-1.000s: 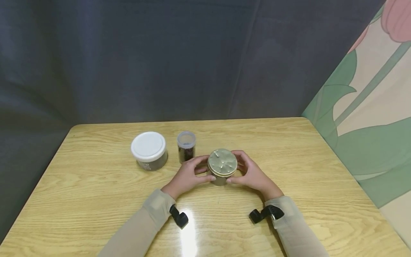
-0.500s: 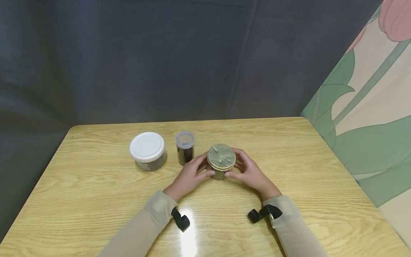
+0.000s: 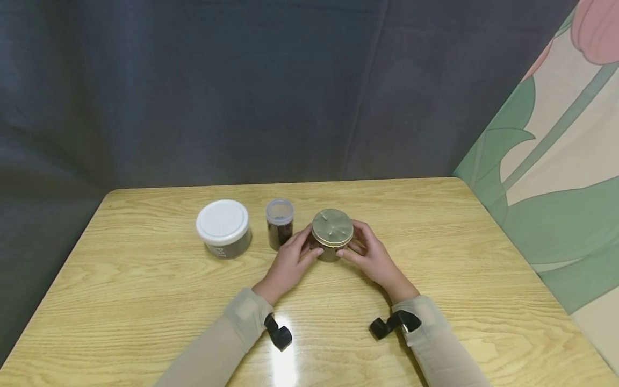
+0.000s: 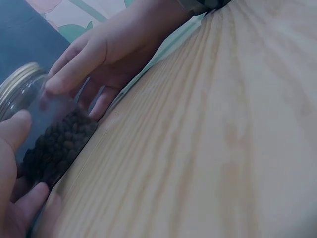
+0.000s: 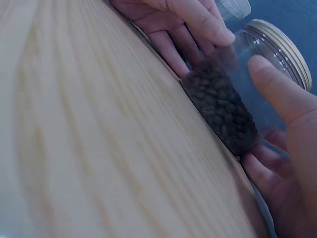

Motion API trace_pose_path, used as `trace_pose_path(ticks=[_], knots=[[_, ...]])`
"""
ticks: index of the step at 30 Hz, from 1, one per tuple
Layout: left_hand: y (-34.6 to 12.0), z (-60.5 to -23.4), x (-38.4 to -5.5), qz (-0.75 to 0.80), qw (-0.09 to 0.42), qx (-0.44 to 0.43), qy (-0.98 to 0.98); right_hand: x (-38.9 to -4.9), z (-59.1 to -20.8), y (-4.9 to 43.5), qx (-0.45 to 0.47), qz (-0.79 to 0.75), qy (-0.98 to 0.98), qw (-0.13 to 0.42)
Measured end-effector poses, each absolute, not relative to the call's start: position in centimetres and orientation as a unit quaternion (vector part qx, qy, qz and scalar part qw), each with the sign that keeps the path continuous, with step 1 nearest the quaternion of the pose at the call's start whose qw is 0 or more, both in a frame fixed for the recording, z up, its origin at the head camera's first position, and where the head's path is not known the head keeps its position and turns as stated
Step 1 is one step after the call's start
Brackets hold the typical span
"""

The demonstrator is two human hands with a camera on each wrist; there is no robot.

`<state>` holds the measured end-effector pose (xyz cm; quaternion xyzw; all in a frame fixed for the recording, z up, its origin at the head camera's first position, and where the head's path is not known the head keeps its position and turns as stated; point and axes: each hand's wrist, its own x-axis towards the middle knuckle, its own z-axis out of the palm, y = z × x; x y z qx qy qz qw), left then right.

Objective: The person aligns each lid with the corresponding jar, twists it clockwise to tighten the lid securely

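Observation:
A clear jar with a gold metal lid [image 3: 332,227] stands upright on the table, held between both hands. Dark coffee beans [image 5: 223,106] fill its lower part, as the wrist views show through the wall. My left hand [image 3: 289,263] grips the jar from the left, thumb at the front and fingers curling behind it. From the right, my right hand [image 3: 379,262] grips it the same way. The fingertips at the back are hidden in the head view. In the left wrist view the jar's base [image 4: 59,148] appears to touch the tabletop.
Left of the jar stands a small clear container [image 3: 279,226] with dark contents and a translucent lid. Further left is a grey tub with a white lid [image 3: 222,220]. The wooden table [image 3: 145,301] ends at a dark curtain [image 3: 242,97] behind.
Both hands have moved the jar a short way towards the back of the table, keeping their grip. The tub and the small container have stayed in place.

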<state>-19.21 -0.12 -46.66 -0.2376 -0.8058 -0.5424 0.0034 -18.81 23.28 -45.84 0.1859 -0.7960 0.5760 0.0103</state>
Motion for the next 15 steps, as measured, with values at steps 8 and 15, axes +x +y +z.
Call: trace_pose_path(ticks=[8,15], knots=[[0.9,-46.7,-19.3,-0.524,0.024,-0.226,-0.821,-19.1,-46.0,23.0,0.166,0.560,-0.811,0.038],[1.5,-46.7,-19.3,-0.518,0.023,-0.208,-0.830,-19.3,-46.2,22.9,0.165,0.542,-0.822,0.056]])
